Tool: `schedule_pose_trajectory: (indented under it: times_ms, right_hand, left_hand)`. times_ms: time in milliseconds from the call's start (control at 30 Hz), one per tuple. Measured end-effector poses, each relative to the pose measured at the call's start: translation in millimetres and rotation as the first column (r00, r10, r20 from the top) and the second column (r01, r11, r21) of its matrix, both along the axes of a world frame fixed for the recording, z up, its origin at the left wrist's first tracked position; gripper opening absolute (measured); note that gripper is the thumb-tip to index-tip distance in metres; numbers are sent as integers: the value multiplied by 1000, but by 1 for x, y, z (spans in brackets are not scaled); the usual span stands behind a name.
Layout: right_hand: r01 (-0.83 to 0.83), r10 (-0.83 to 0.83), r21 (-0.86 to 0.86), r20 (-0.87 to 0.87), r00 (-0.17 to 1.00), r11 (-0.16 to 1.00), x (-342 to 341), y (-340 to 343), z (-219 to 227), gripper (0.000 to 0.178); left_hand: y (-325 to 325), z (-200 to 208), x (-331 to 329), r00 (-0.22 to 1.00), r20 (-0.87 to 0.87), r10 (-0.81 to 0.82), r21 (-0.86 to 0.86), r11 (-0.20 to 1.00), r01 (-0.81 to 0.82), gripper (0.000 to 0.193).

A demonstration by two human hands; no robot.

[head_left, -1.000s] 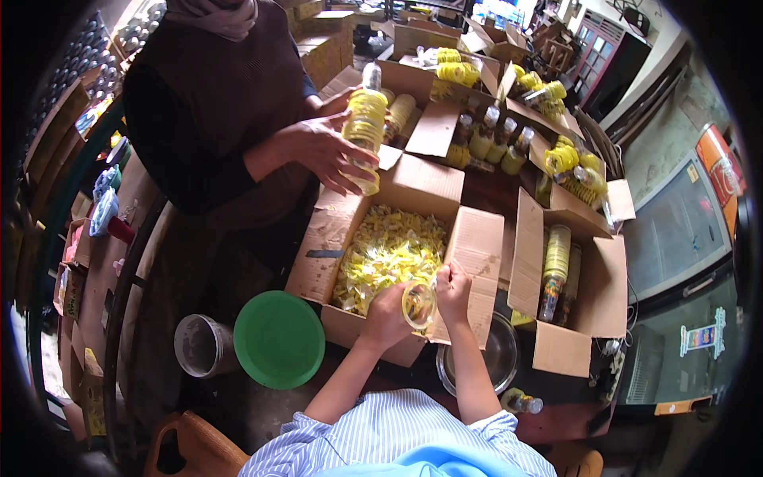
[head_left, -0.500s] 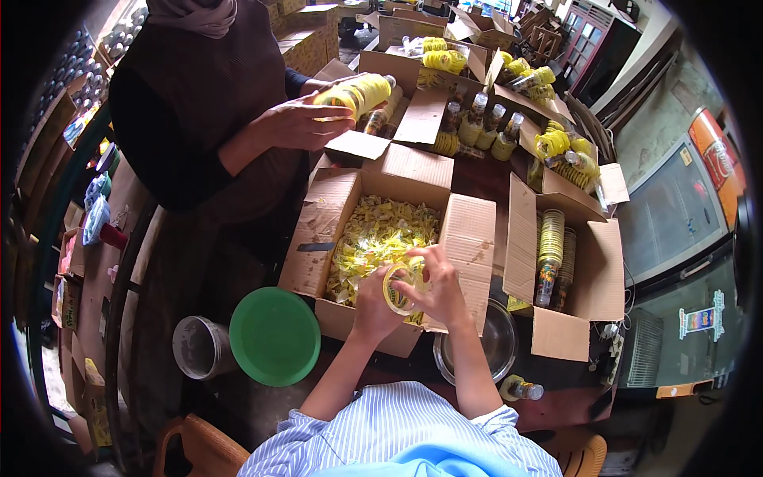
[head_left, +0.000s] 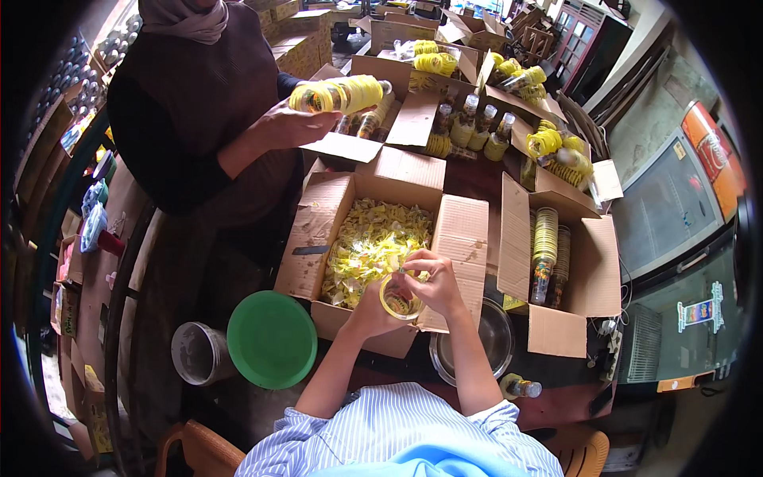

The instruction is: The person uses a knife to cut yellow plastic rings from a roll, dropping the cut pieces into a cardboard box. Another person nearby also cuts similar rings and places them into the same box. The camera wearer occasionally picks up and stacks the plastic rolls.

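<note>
A clear plastic cup (head_left: 402,297) with a yellow rim is held over the near edge of an open cardboard box, its mouth facing up toward me. My left hand (head_left: 370,308) is wrapped round the cup's side. Over the mouth, my right hand (head_left: 435,285) has thumb and fingers pinched together at the far rim; what is between the fingertips is too small to make out. Under and beyond my hands, the cardboard box (head_left: 306,228) is filled with small yellow and clear packets (head_left: 381,230).
Left of the box stand a green basin (head_left: 272,340) and a grey bucket (head_left: 195,354). A metal bowl (head_left: 497,342) and a bottle (head_left: 521,387) lie right. Another box (head_left: 598,262) holds stacked cups (head_left: 545,246). Across the table, a person holds a yellow-rimmed stack (head_left: 338,95).
My right fingers have closed together at the cup's rim, and the cup has tipped mouth-up. The other person's stack has moved left, with one hand now beneath it. The view has shifted slightly.
</note>
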State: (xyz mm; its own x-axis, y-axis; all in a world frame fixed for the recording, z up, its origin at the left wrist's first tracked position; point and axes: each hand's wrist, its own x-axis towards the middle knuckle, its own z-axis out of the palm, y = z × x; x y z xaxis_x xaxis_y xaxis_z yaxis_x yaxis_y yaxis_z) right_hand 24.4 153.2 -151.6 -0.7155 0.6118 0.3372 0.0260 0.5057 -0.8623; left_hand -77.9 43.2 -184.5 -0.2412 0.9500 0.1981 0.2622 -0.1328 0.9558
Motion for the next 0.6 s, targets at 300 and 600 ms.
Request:
schedule_pose_trajectory:
  times_ms: [300, 600]
  right_hand:
    - [249, -248, -92, 21, 969, 964, -11, -6, -17, 11]
    - [528, -521, -13, -184, 834, 849, 14, 50, 12, 12]
  left_hand:
    - [8, -7, 5, 975, -152, 163, 55, 986, -157, 38]
    - [-12, -2, 2, 965, -58, 257, 179, 953, -243, 39]
